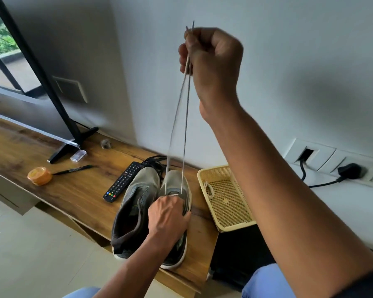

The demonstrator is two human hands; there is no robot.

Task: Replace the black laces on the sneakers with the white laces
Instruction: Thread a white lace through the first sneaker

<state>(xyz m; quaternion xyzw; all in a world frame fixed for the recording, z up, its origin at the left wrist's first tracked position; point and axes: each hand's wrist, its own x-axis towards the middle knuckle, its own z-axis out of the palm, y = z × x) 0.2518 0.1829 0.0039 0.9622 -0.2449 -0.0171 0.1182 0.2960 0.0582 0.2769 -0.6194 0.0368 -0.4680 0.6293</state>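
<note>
Pale wall behind, wooden table (58, 190) below. On it, two grey sneakers (138, 211) side by side, toes toward the wall. Right hand (211, 61) raised high, grip curled tight round both ends of the white lace (184, 125), tips poking above the fist, two strands running taut down to the right sneaker's (177, 190) lowest eyelets. Left hand (168, 216) down on that sneaker, fingers curled over its upper, holding it. Black laces (154, 161) heaped just beyond the toes, beside a remote (123, 182). Yellow mesh basket (225, 198) just right of the sneakers, another white lace (209, 189) inside. Orange tin (39, 175), pen (73, 169) and TV stand (71, 145) farther left.
</note>
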